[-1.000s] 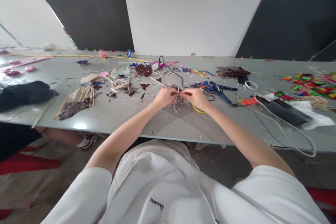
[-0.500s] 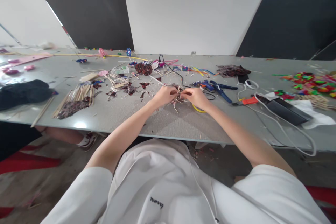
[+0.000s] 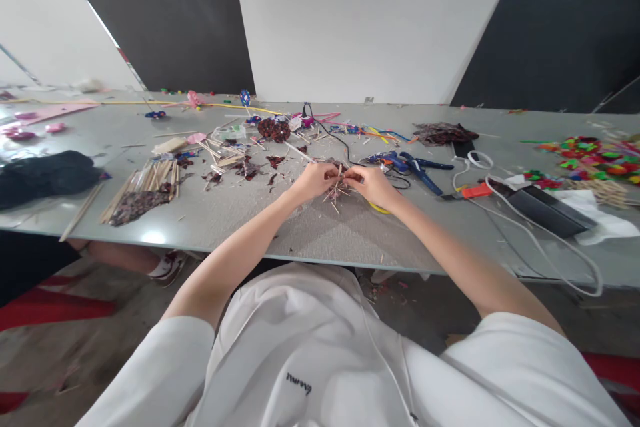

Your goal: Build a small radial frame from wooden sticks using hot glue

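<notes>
Close together over the table, both hands work at a spiky cluster of thin wooden sticks (image 3: 335, 200) with dark reddish scraps among them. My left hand (image 3: 320, 178) is closed in a pinch on its left side. From the right, the fingertips of my right hand (image 3: 366, 181) pinch the same cluster. A pale stick end pokes up between the two hands. My fingers cover the middle of the cluster, so its exact build is hidden. Just past my right hand lie blue-handled pliers (image 3: 420, 170) and a yellow ring-shaped thing (image 3: 379, 209), partly behind the hand.
Loose sticks and dark scraps (image 3: 245, 170) litter the table left of my hands. Farther left are a stick bundle with patterned fabric (image 3: 140, 203) and a dark cloth (image 3: 47, 177). A white cable (image 3: 543, 243), a black case (image 3: 547, 210) and colourful pieces (image 3: 583, 157) lie right.
Both hands stay in the same place on the stick cluster, with only slight shifts of the fingers. Nothing else has visibly moved.
</notes>
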`<state>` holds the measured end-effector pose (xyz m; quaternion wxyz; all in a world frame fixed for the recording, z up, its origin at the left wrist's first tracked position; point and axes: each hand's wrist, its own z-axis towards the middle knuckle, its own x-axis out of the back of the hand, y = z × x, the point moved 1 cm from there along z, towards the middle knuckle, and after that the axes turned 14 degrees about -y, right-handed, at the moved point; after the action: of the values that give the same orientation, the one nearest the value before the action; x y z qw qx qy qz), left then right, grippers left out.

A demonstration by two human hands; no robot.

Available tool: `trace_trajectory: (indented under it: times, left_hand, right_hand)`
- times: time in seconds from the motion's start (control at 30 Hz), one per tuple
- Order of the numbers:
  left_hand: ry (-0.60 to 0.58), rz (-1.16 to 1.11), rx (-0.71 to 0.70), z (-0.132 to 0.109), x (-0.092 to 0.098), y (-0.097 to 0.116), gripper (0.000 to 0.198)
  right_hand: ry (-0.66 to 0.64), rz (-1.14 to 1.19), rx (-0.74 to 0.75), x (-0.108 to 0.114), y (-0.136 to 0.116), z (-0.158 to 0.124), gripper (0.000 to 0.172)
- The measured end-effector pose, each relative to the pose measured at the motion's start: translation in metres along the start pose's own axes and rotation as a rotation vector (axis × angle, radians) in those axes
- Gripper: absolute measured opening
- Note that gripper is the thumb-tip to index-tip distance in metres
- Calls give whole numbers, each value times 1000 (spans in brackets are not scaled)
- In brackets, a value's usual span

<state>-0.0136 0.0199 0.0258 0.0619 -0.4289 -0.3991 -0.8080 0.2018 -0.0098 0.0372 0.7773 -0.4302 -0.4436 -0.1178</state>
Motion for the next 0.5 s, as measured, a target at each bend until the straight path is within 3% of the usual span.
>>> trace_trajectory:
  times: [0.5]
  left_hand:
    - [-10,7,5,-2,3,6,11]
  right_hand:
    - [17,-55,-17,-1,-2,0,18]
